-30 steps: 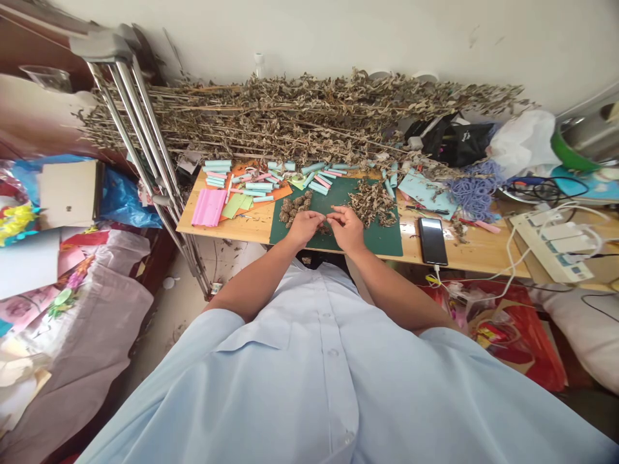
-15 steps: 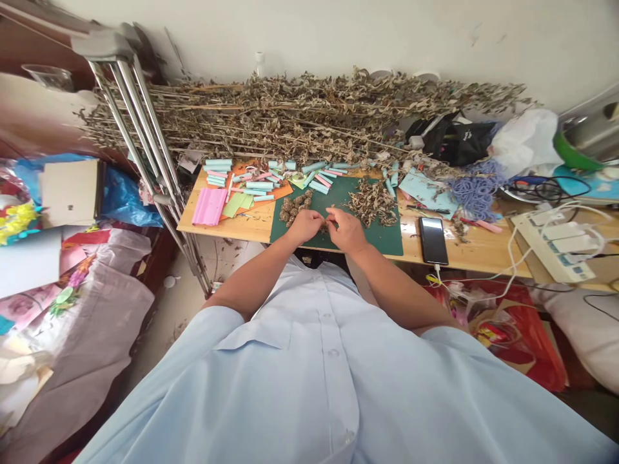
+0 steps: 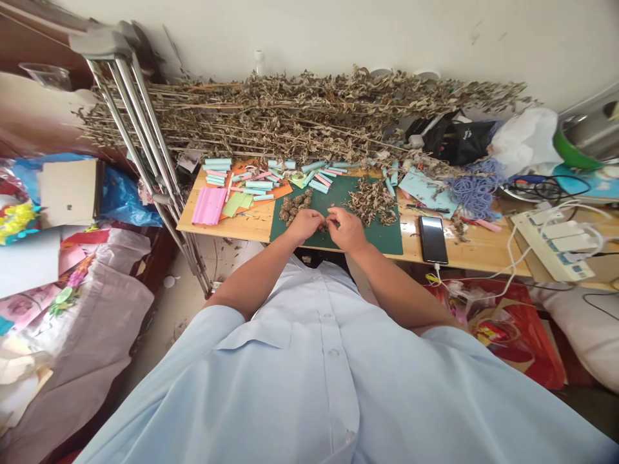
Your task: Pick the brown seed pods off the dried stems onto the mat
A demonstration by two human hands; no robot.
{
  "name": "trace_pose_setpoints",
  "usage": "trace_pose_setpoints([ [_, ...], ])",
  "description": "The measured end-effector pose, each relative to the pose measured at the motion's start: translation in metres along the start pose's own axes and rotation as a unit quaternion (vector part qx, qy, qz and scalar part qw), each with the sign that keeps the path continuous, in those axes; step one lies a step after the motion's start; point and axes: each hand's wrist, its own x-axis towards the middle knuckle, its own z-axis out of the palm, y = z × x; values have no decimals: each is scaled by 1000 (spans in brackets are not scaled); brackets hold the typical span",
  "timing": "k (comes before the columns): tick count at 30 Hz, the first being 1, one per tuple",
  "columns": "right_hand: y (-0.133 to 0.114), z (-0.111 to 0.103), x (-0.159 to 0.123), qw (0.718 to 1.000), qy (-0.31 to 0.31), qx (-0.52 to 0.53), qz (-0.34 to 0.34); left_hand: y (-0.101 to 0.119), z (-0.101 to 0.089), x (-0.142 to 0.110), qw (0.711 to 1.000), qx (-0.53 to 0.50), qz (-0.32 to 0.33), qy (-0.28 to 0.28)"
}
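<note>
Over the near edge of a green cutting mat (image 3: 389, 241), my left hand (image 3: 307, 225) and my right hand (image 3: 347, 231) meet at their fingertips. Both are closed in a pinch on a small bit of dried leaves, mostly hidden by the fingers. Just beyond my left hand lies a cluster of brown rolled leaf balls (image 3: 294, 205). A loose heap of dried leaves (image 3: 372, 203) spreads on the mat beyond and to the right of my right hand.
Bundles of dried stalks (image 3: 290, 109) line the wall. Rolled paper tubes (image 3: 258, 185) and pink paper (image 3: 209, 206) lie left on the wooden table (image 3: 193, 222). A charging phone (image 3: 432, 240), purple yarn (image 3: 478, 187) and a power strip (image 3: 556, 241) are right. Metal crutches (image 3: 140, 116) lean left.
My right hand's fingers have closed in toward my left fingertips. The leaf balls and the leaf heap stay where they were.
</note>
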Motion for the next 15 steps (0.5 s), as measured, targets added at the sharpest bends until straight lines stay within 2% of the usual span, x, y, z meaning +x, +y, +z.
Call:
trace_pose_setpoints([
  [8,2,0,5,992,38,82,88,3,-3,0,983,152,101,7],
  [12,11,-1,2,993,11,78,84,-4,-7,0,937,290,193,16],
  [15,15,2,-4,998,-17,42,50,-11,-5,-4,896,387,215,23],
])
